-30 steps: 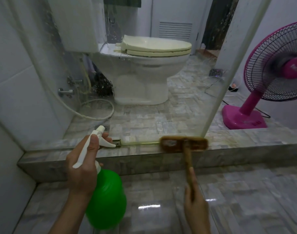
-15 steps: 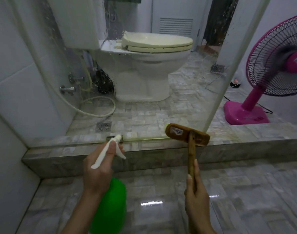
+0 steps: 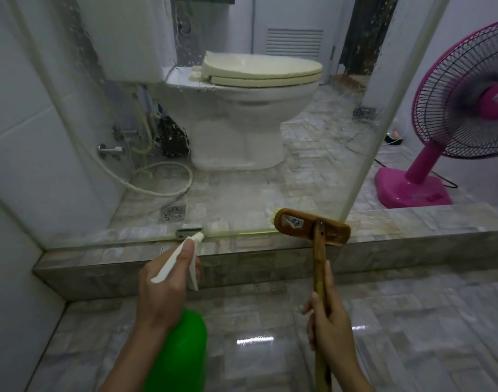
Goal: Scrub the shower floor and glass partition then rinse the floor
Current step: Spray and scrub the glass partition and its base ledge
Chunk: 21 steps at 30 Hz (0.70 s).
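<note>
My left hand (image 3: pixel 164 292) grips the white trigger head of a green spray bottle (image 3: pixel 182 349), its nozzle aimed at the foot of the glass partition (image 3: pixel 242 165). A wooden long-handled scrub brush (image 3: pixel 312 227) is held by its handle in my right hand (image 3: pixel 330 332). The brush head, with yellow bristles, leans against the bottom right corner of the wet, droplet-covered glass above the tiled curb (image 3: pixel 270 250). The wet, glossy shower floor (image 3: pixel 398 335) lies below my hands.
Behind the glass stand a white toilet (image 3: pixel 242 108), a looped hose (image 3: pixel 163 188) and a floor drain (image 3: pixel 173 213). A pink fan (image 3: pixel 446 123) stands on the raised floor at right. White tiled wall closes the left side.
The brush head has lifted from lying flat on the curb and now tilts against the glass. My left hand with the spray bottle has moved right, toward the metal bracket at the glass's foot.
</note>
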Tool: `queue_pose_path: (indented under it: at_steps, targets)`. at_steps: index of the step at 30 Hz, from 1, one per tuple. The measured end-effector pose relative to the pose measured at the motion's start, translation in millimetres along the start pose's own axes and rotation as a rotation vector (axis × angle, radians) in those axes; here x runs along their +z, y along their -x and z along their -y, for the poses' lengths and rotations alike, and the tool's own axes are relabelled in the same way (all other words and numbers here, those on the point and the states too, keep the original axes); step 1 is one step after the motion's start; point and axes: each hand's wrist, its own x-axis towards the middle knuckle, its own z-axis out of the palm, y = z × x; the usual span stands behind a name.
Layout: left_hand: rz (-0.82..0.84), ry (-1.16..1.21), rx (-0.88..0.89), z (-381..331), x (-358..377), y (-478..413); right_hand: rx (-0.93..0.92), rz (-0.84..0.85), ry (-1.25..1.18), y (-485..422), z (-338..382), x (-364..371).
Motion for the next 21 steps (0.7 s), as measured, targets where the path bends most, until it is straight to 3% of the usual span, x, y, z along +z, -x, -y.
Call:
queue_pose_path:
  at_steps: [4,8,10,12,17,19,21]
  targets:
    - [-0.025,0.025,0.01,-4.3,-7.5,-1.7,-0.081,-0.095,0.185,7.1,8.0,21.0]
    - [-0.044,0.025,0.021,-15.6,-6.2,1.6,-0.137,0.255,0.341,28.9,26.6,86.9]
    - [-0.073,0.017,0.035,-18.9,-7.6,2.4,-0.183,0.314,0.377,34.3,31.0,97.9]
    - [-0.113,0.034,0.063,-18.4,-11.8,3.0,-0.171,0.264,0.355,29.0,29.0,77.7]
    - [-0.128,0.098,0.043,-14.0,-27.0,5.0,-0.061,-0.232,0.387,1.2,4.9,6.8]
    - [-0.12,0.105,0.035,-13.6,-25.4,5.9,-0.068,-0.236,0.367,6.7,7.9,15.8]
    - [-0.107,0.098,0.024,-13.7,-21.0,5.8,-0.122,-0.103,0.336,16.1,8.9,38.1]
